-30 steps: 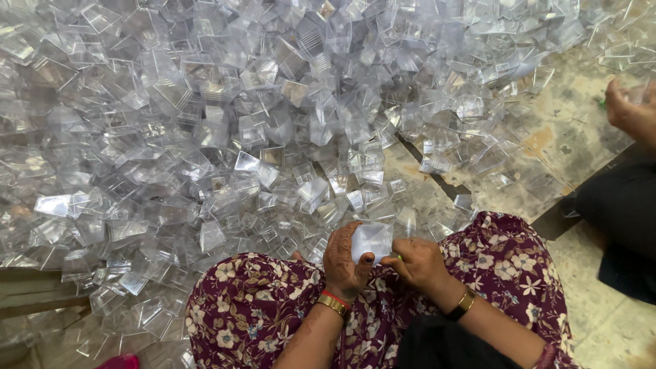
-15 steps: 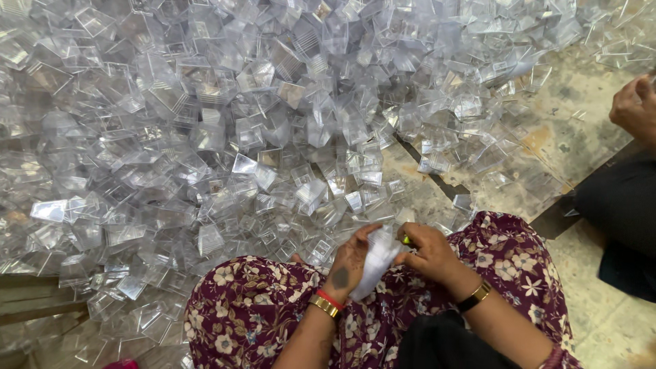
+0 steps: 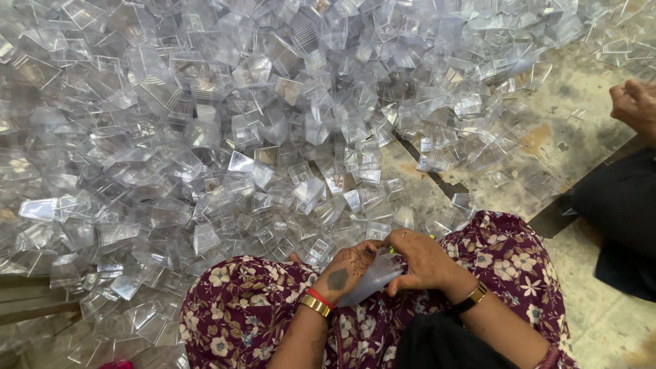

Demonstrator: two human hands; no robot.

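My left hand [image 3: 345, 272] and my right hand [image 3: 418, 257] meet over my lap, both gripping one flattened clear plastic box [image 3: 374, 279] that slants down between them. A small yellow-green thing shows at my right fingertips; I cannot tell what it is. My lap is covered by maroon flowered cloth [image 3: 239, 314]. My left wrist wears red and gold bangles, my right wrist a gold watch. Right in front of my knees lies a huge heap of clear plastic boxes [image 3: 225, 137].
The heap covers the stone floor [image 3: 567, 130] to the left and far side. Another person's hand [image 3: 635, 106] and dark-clothed leg [image 3: 618, 205] sit at the right edge. A dark gap in the floor [image 3: 430, 174] runs diagonally by my right knee.
The clear box, held up flat between my hands a second ago, is now turned and slanted lower over my lap. The other person's hand at the right has shifted a little.
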